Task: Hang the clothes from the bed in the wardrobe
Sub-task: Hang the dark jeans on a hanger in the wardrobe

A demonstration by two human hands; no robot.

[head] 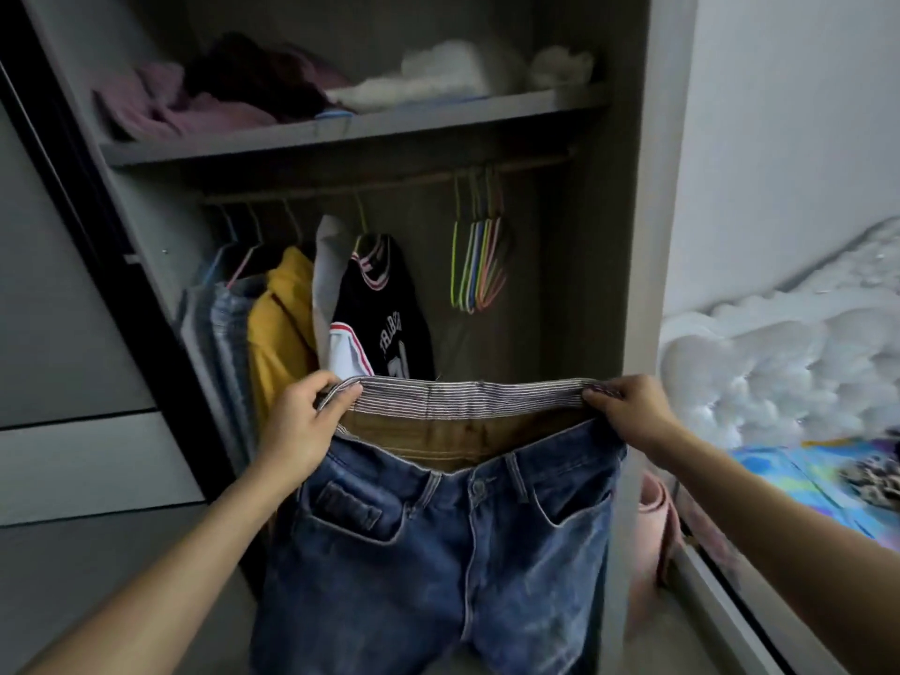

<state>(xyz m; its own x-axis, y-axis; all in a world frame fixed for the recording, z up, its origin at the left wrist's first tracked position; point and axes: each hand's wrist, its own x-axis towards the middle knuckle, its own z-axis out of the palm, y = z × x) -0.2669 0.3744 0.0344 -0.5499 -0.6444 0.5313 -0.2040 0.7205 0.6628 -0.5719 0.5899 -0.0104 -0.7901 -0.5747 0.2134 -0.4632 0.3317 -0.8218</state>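
Observation:
A pair of blue jeans (438,543) hangs in front of the open wardrobe (633,236), held up by its striped waistband. My left hand (304,423) grips the waistband's left end and my right hand (633,414) grips its right end, stretching it wide. Behind the jeans, the wardrobe rail (389,180) carries hung clothes: a black jersey (384,314), a yellow garment (282,333) and striped pieces (219,328) at the left. A bunch of empty coloured hangers (479,260) hangs on the rail to the right.
A shelf (341,134) above the rail holds folded pink, dark and white fabrics. The sliding door (73,333) stands at the left. The bed (803,460) with a white headboard and colourful sheet lies at the right; a pink roll (655,509) leans beside the wardrobe.

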